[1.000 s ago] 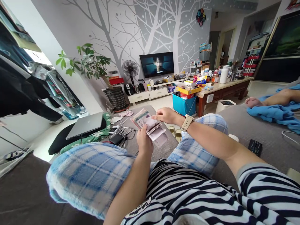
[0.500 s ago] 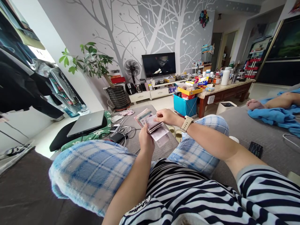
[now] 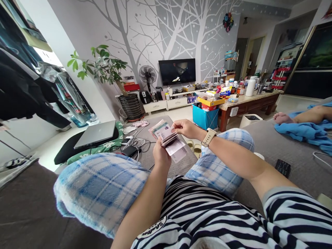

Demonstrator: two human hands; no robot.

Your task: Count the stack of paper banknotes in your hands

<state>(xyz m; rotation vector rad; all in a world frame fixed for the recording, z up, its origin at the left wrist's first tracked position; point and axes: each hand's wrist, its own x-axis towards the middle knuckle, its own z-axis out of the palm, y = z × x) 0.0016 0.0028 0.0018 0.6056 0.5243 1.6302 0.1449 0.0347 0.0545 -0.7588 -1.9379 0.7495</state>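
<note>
A folded bundle of banknotes point(image 3: 164, 132) is gripped in my left hand point(image 3: 162, 153), whose fingers are closed round its near edge. Pinkish and greenish notes fan out on the bundle's far left side. On the near right a pale purple banknote point(image 3: 174, 148) hangs down from the bundle. My right hand point(image 3: 188, 129), with a beige watch point(image 3: 209, 137) on its wrist, pinches the bundle's upper right edge between thumb and fingers. How many notes lie between those fingertips is hidden.
A grey laptop point(image 3: 95, 134) lies at the left, beside a black power adapter point(image 3: 129, 151) and tangled white cables. A remote control point(image 3: 283, 167) rests on the grey sofa at right. Farther right, another person's bare foot point(image 3: 283, 118) lies near a blue cloth point(image 3: 298, 128).
My right fingers have shifted slightly along the bundle's top edge, and more of the printed face of the upper note shows. My left hand stays closed on the bundle.
</note>
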